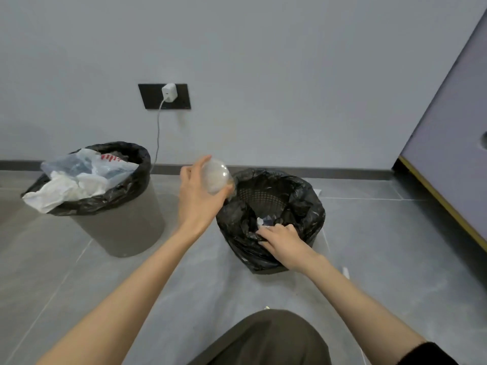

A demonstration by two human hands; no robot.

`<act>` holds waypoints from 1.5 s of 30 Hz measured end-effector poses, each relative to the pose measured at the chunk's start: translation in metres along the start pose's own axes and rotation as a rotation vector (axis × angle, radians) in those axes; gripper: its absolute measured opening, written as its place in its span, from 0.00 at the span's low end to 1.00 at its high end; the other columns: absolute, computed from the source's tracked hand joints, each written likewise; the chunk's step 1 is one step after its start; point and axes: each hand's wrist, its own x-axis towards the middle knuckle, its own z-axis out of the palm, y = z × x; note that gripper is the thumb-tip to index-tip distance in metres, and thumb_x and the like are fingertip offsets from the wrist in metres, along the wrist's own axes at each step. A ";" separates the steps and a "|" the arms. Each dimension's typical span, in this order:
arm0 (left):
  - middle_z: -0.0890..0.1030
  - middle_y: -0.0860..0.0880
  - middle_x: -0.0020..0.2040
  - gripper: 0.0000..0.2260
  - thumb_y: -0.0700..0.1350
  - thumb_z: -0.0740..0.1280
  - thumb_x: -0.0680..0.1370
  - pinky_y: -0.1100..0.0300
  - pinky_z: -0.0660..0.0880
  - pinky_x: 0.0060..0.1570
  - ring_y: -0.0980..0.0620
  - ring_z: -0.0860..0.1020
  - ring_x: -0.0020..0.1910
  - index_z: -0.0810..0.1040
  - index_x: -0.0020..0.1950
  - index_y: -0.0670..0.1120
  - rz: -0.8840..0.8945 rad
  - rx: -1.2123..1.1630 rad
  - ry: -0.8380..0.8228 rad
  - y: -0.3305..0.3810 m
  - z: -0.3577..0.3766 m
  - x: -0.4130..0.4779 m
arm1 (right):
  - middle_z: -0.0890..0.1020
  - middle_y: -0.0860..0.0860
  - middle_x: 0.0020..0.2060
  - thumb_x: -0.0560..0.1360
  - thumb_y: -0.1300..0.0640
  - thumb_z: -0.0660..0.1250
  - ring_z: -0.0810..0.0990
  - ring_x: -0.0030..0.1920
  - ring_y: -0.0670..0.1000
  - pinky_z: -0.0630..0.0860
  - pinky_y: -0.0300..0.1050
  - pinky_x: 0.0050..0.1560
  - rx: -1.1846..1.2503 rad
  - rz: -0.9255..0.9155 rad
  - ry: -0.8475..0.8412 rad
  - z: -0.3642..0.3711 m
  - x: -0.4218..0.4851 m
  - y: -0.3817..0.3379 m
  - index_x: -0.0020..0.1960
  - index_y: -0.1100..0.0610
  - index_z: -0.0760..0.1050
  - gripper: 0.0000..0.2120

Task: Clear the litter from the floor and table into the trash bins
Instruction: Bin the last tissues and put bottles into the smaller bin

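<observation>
L hand [196,193] mid-frame, fingers wrapped round clear plastic bottle [216,177], just over left rim of lower-right bin [263,197]. R hand [283,241] grips its black liner [308,209] at near edge. 2nd bin [126,227], left of frame, stuffed w/ plastic bags [105,167].

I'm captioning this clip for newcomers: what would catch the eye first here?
The left hand holds a clear plastic container mid-frame at the rim of the black-lined right bin, whose near edge the right hand touches. Left of them, the other bin overflows with crumpled plastic bags.
</observation>
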 end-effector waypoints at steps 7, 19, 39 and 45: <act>0.68 0.50 0.64 0.31 0.51 0.74 0.68 0.59 0.68 0.55 0.50 0.72 0.61 0.65 0.68 0.55 0.012 0.052 -0.245 0.009 0.042 -0.012 | 0.81 0.49 0.57 0.80 0.48 0.60 0.74 0.57 0.52 0.67 0.47 0.61 0.239 -0.107 -0.042 -0.006 -0.023 -0.010 0.67 0.51 0.73 0.17; 0.72 0.47 0.62 0.29 0.52 0.72 0.70 0.52 0.73 0.52 0.43 0.75 0.59 0.65 0.68 0.52 0.023 0.647 -0.739 -0.035 0.092 -0.022 | 0.84 0.48 0.53 0.75 0.49 0.69 0.82 0.52 0.46 0.74 0.38 0.56 0.486 -0.070 -0.067 -0.003 -0.036 0.005 0.62 0.52 0.79 0.17; 0.78 0.52 0.58 0.13 0.48 0.57 0.81 0.53 0.76 0.50 0.50 0.77 0.56 0.76 0.62 0.52 0.242 0.517 -0.550 -0.001 0.062 -0.062 | 0.82 0.45 0.45 0.77 0.62 0.63 0.76 0.44 0.41 0.72 0.33 0.46 0.699 0.370 0.575 -0.014 -0.071 0.030 0.52 0.52 0.81 0.10; 0.80 0.55 0.59 0.17 0.57 0.56 0.80 0.45 0.55 0.72 0.53 0.76 0.61 0.73 0.66 0.56 0.154 0.465 -0.633 -0.013 0.084 -0.088 | 0.78 0.56 0.57 0.74 0.62 0.63 0.75 0.59 0.55 0.69 0.43 0.58 0.644 0.798 0.282 0.056 -0.099 0.077 0.59 0.56 0.76 0.14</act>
